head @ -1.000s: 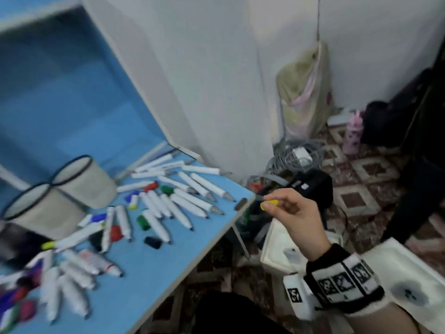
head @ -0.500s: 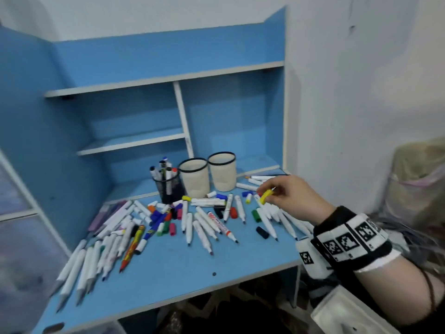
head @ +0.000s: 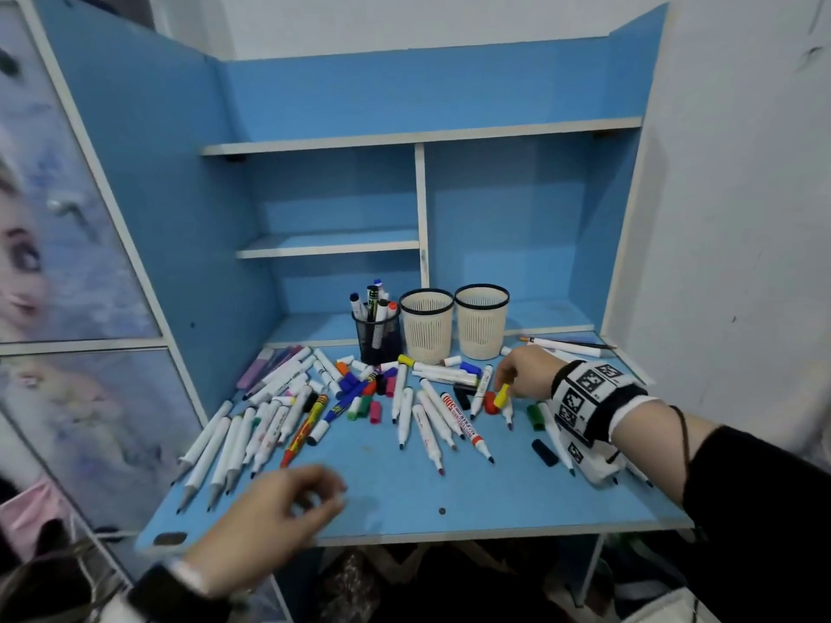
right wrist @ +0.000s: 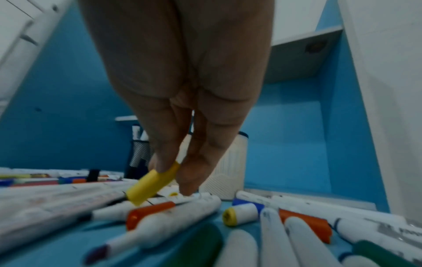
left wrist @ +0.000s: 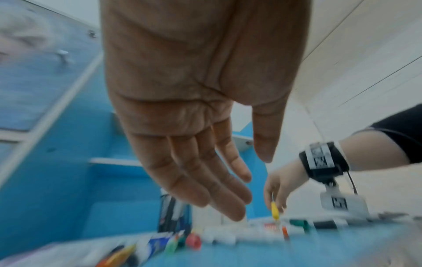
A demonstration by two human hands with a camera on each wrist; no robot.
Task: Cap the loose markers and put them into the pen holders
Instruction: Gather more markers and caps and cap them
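Blue shelving backs the bench, across which loose markers and caps are scattered before three pen holders. A yellow cap is pinched by the right hand just above the markers. The left hand is held relaxed and empty over the front edge.
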